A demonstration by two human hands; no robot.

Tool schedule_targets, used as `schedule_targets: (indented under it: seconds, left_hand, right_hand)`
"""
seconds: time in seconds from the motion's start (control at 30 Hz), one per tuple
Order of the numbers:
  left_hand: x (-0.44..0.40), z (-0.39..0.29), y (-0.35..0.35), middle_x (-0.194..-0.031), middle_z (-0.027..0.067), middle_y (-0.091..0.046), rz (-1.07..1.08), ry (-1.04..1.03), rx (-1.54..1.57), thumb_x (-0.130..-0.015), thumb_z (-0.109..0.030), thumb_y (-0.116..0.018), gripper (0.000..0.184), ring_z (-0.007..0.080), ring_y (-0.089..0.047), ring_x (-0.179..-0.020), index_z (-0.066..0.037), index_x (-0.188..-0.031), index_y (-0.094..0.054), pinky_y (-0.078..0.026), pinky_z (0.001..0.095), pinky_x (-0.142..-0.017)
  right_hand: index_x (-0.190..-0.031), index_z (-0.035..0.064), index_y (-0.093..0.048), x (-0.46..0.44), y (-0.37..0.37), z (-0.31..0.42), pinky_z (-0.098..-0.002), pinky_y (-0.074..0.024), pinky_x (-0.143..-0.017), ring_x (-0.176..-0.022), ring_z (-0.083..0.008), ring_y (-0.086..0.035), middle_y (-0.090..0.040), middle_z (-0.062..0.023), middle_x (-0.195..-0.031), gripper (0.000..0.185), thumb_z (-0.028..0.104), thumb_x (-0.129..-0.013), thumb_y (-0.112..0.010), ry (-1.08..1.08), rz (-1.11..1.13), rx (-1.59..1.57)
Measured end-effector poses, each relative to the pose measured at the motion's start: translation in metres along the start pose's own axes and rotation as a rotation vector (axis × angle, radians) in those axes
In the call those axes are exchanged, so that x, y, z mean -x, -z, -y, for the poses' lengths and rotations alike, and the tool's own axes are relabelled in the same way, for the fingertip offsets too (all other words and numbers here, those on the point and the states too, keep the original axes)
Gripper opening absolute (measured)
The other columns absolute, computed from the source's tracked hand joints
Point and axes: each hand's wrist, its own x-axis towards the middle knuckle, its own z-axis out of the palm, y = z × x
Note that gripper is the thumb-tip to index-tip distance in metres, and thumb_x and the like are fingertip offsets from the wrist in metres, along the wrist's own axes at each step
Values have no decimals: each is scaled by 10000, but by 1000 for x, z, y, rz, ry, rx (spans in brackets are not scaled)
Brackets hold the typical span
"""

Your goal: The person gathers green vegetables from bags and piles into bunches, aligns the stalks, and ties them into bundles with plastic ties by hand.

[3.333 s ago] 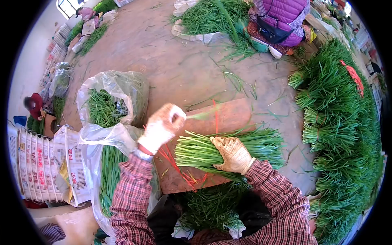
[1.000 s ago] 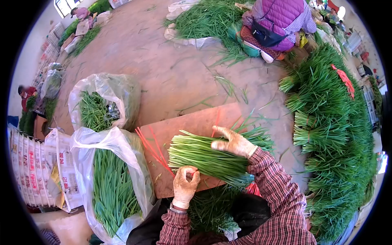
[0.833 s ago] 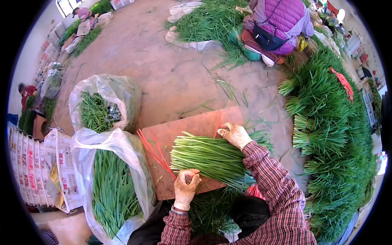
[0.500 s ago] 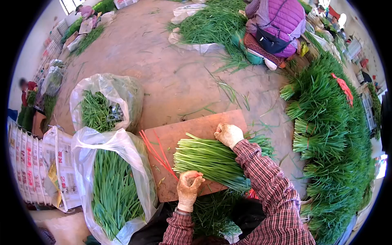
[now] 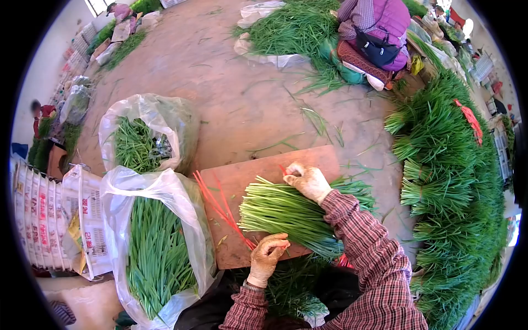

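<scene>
A bundle of cut garlic chives (image 5: 286, 212) lies on a reddish wooden board (image 5: 231, 181), pale stem ends to the left and green leaves to the right. My gloved right hand (image 5: 309, 182) is at the bundle's far side, thumb and fingers pinching a red tie (image 5: 283, 170) whose short end sticks up. At the near side, my gloved left hand (image 5: 267, 258) is closed in a pinch, with a trace of red at its fingertips. Whatever part of the tie runs beneath the bundle is hidden. More red ties (image 5: 220, 206) lie loose along the board's left side.
Two clear plastic bags of chives, one near (image 5: 157, 253) and one farther (image 5: 137, 143), stand left of the board. White printed crates (image 5: 88, 225) sit beyond them. Tied bundles (image 5: 445, 192) line the right side. A person in a purple vest (image 5: 379, 27) sits ahead beside a chive heap (image 5: 291, 30).
My right hand has lifted slightly and turned, bringing the red tie end into sight. My left hand stays pinched near the bundle's near edge. The view has shifted a little.
</scene>
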Motion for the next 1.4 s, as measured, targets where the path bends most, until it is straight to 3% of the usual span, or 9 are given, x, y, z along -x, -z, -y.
schedule_targets:
  seconds: [0.1,0.17,0.2,0.27,0.33,0.43,0.57,0.9,1.4]
  left_hand:
    - [-2,0,-3,-1150,123,-710,38,-21,27,-959,-30,-694,144,203,-727,-989,-19,-1102,-699,-622,318,-845]
    - [-6,-1,-6,-1132,120,-718,56,-25,62,-962,-41,-695,153,205,-732,-971,-15,-1113,-700,-620,315,-840]
    - [-11,-12,-7,-1122,133,-718,40,68,43,-976,-69,-687,178,218,-731,-979,3,-1139,-685,-614,319,-845]
    - [-22,-26,-13,-1112,147,-717,20,169,23,-991,-98,-679,211,231,-729,-987,21,-1165,-670,-607,323,-850]
    - [-34,-33,-22,-1111,159,-716,-64,259,174,-991,-107,-684,288,234,-728,-984,44,-1230,-632,-600,314,-839]
    - [-43,-30,-23,-1119,174,-710,-49,222,231,-993,-87,-673,337,236,-725,-981,38,-1291,-578,-604,347,-881]
    - [-44,-26,-24,-1112,174,-709,-59,202,270,-982,-32,-669,327,230,-722,-979,37,-1280,-556,-617,351,-869]
    - [-42,-23,-38,-1057,188,-718,-238,97,273,-953,-8,-700,328,209,-729,-894,34,-1237,-542,-631,328,-788]
    - [-39,-21,-36,-1056,184,-715,-238,-11,185,-974,15,-657,298,216,-726,-910,6,-1249,-542,-650,356,-785]
  right_hand:
    - [-1110,62,-688,17,3,-8,-331,-548,-875,-987,-210,-723,-748,-114,-1020,205,188,-951,-712,-66,18,-336]
    - [-1104,61,-696,31,5,-2,-325,-549,-879,-989,-208,-724,-748,-115,-1029,190,180,-957,-706,-29,15,-318]
    - [-1098,60,-705,39,6,4,-320,-550,-883,-992,-206,-726,-749,-115,-1039,176,171,-962,-699,9,15,-301]
    - [-1076,76,-725,50,5,13,-367,-560,-858,-965,-282,-723,-751,-90,-1041,183,203,-944,-713,157,-25,-145]
    - [-1077,104,-722,58,2,6,-394,-548,-832,-946,-281,-710,-742,-68,-1050,182,175,-910,-710,367,-78,48]
    - [-1102,136,-705,64,-7,-4,-393,-532,-820,-953,-250,-700,-729,-43,-1073,233,146,-870,-697,539,-174,304]
    - [-1138,147,-681,65,-2,0,-380,-529,-825,-987,-247,-694,-719,-19,-1087,276,156,-862,-674,538,-104,447]
    - [-1097,95,-693,63,3,-4,-402,-557,-874,-1048,-269,-694,-723,-49,-1121,216,157,-900,-631,624,-47,395]
    - [-1082,70,-685,61,7,-2,-397,-574,-868,-1030,-291,-703,-722,-92,-1111,231,103,-858,-638,662,0,379]
